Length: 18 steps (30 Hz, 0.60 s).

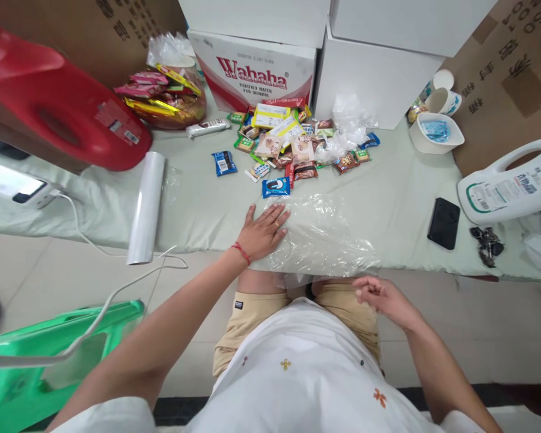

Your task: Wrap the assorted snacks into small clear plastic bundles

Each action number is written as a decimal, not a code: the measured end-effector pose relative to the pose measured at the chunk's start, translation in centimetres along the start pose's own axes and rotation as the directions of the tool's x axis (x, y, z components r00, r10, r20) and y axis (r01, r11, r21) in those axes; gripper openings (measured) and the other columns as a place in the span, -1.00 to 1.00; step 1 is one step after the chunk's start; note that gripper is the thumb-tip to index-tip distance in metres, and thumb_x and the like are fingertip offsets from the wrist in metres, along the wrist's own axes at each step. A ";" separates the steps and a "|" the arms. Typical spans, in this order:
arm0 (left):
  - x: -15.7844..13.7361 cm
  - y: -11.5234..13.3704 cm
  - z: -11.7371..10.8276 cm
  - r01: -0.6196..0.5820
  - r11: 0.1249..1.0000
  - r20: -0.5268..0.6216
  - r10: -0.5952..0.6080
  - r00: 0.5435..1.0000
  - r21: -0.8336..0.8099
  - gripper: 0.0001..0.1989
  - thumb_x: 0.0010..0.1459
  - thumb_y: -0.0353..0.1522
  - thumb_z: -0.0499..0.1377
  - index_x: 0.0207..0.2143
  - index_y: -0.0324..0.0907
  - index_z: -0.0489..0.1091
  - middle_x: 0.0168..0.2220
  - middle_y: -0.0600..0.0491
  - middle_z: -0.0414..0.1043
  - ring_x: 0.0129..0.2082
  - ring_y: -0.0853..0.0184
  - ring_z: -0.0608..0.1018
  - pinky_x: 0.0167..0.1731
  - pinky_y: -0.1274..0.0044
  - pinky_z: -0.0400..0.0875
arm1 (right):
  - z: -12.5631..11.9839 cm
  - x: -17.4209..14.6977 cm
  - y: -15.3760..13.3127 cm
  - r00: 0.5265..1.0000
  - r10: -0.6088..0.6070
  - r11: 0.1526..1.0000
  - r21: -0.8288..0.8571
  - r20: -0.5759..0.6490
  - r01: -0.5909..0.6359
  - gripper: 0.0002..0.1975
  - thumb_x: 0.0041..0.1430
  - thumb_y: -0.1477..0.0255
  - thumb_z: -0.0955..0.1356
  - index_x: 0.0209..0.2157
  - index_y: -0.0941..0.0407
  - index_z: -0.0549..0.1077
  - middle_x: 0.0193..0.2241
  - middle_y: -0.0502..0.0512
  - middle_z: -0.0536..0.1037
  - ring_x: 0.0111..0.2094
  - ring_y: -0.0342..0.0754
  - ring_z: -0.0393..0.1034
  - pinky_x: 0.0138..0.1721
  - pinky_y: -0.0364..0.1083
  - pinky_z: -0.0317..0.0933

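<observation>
My left hand (264, 231) lies flat on the table, fingers spread, at the left edge of a clear plastic sheet (329, 237). This thin, crinkled sheet hangs a little over the table's front edge. My right hand (381, 297) is over my lap, just below the sheet's lower right corner. Its fingers are curled together; whether they pinch the film is not plain. Beyond the left hand lies a blue snack packet (276, 187). Behind it is a heap of wrapped snacks (293, 141), with another blue packet (224, 163) to its left.
A roll of plastic film (146, 207) projects past the table edge at left, near a red jug (58, 96) and white cable (76, 216). At right are a black phone (444, 223), keys (487, 245) and a white detergent bottle (509, 186). A Wahaha carton (261, 72) stands behind.
</observation>
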<state>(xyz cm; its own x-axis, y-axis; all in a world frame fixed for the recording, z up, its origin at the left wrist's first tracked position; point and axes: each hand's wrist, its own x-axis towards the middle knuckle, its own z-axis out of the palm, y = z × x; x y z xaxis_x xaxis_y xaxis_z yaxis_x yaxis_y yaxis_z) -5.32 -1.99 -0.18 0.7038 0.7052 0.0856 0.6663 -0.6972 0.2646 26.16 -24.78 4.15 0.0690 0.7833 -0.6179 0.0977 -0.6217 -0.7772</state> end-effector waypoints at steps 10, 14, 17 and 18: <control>-0.5 0.6 -0.6 -0.043 0.999 0.035 0.044 0.998 -0.023 -0.45 0.45 -0.14 -0.18 0.44 0.05 0.01 0.46 -0.03 -0.02 0.42 0.13 0.16 0.37 -0.02 -0.36 | -1.6 14.7 -9.4 0.774 -0.485 0.806 -0.551 -0.406 0.216 -0.59 0.06 0.18 0.43 -0.09 0.09 0.51 -0.29 0.06 0.58 -0.42 -0.08 0.36 -0.32 -0.10 0.24; -0.6 -0.7 -1.3 0.043 0.999 0.026 -0.043 0.999 -0.030 -0.46 0.45 -0.17 -0.18 0.42 0.04 0.06 0.43 -0.02 0.06 0.42 0.13 0.19 0.36 -0.02 -0.28 | -1.6 19.3 -11.4 0.815 -0.503 0.711 -0.675 -0.289 0.199 -0.86 0.11 0.41 0.32 -0.35 0.10 0.53 -0.43 0.03 0.58 -0.38 -0.06 0.42 -0.29 -0.13 0.23; -0.6 -1.3 -1.3 0.085 0.996 0.005 -0.085 0.996 -0.012 -0.48 0.45 -0.19 -0.14 0.39 0.05 0.11 0.41 -0.01 0.13 0.41 0.12 0.20 0.35 -0.07 -0.29 | -3.8 20.6 -14.2 0.839 -0.461 0.660 -0.744 -0.289 0.106 -0.88 0.08 0.42 0.35 -0.36 0.12 0.54 -0.41 0.06 0.60 -0.35 -0.03 0.45 -0.28 -0.12 0.24; -0.6 -1.4 -1.3 0.086 0.996 -0.003 -0.086 0.996 -0.009 -0.49 0.45 -0.18 -0.13 0.39 0.04 0.12 0.41 -0.01 0.13 0.41 0.12 0.20 0.36 -0.07 -0.29 | -4.1 21.0 -15.6 0.836 -0.467 0.634 -0.768 -0.290 0.088 -0.88 0.10 0.41 0.35 -0.36 0.12 0.55 -0.39 0.08 0.61 -0.33 -0.01 0.46 -0.26 -0.11 0.25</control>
<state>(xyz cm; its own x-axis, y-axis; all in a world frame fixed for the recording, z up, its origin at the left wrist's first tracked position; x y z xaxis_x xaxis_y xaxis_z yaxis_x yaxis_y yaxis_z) -6.99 -1.26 0.60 0.6432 0.7629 0.0656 0.7221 -0.6328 0.2794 30.17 1.41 3.78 0.2999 0.9465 -0.1190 0.8308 -0.3204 -0.4551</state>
